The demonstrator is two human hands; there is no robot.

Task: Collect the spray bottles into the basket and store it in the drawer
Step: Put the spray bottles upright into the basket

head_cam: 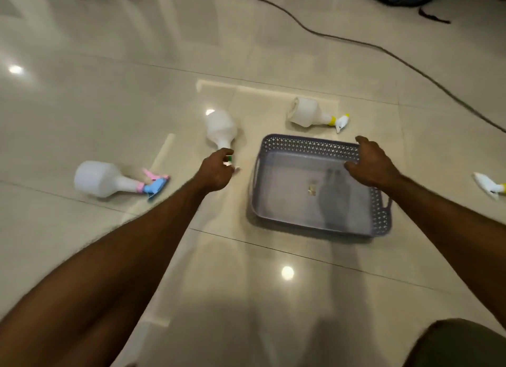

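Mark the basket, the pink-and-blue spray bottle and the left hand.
basket (379,213): head view, perforated right wall.
pink-and-blue spray bottle (94,178): head view, white body.
left hand (216,172): head view, back of the hand.

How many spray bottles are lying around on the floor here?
4: pink-and-blue bottle far left, one in the left hand, yellow-collared bottle behind the basket, a nozzle at the right edge. More may lie outside view.

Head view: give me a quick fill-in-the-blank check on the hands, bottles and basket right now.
1. The left hand grips the white plastic spray bottle with the ____ collar at its neck.
2. The right hand rests on the far rim of the grey perforated plastic basket, which holds ____ bottles.
3. The white spray bottle with the pink and blue trigger lies on its ____ on the glossy tiled floor.

Missing: green; no; side
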